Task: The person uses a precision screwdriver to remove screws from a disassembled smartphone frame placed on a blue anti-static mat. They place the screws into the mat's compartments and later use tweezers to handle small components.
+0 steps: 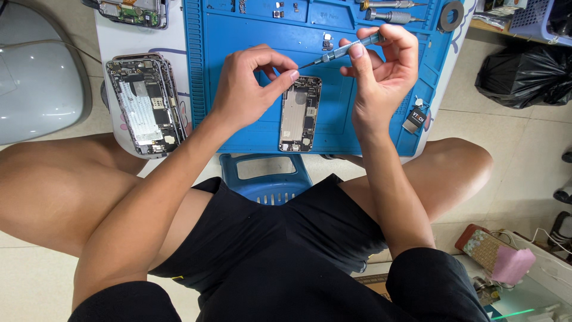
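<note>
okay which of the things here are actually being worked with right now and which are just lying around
In use:
right hand
left hand
small screwdriver
opened phone shell
blue mat

Lying about:
stack of phone shells
spare screwdrivers
black bag

Small black label (416,117) on mat edge (430,71)
</note>
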